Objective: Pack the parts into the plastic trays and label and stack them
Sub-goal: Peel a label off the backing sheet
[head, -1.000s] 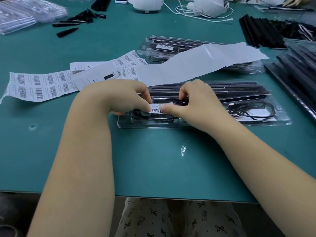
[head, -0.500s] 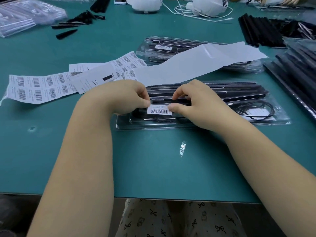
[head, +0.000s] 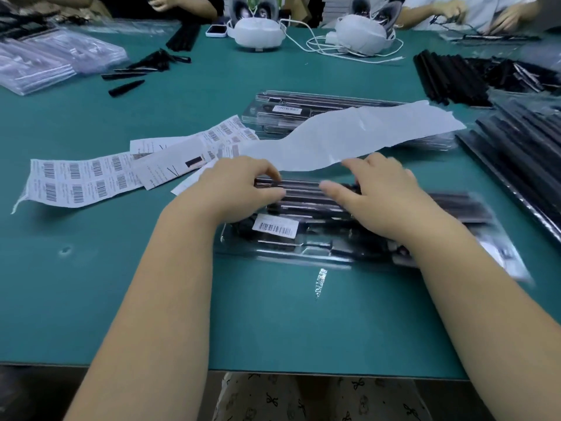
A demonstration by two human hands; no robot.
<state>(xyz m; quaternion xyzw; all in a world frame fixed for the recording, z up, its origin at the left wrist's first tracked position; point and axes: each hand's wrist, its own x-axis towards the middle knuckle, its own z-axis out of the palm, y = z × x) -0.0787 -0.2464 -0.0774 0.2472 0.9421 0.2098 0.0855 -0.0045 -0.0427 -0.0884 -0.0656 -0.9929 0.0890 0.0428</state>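
At the far edge of your green table (head: 91, 299) sit two white headsets (head: 257, 33) (head: 362, 38) with a tangle of white cable (head: 343, 51) between and around them. A phone (head: 216, 31) lies just left of the nearer headset.

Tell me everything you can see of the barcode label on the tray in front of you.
The barcode label is a small white paper rectangle with black bars and a line of small print, too blurred to read. It lies flat and slightly tilted on the clear lid of the plastic tray, near its left end. Neither hand touches it: the left hand and right hand are just beyond it.
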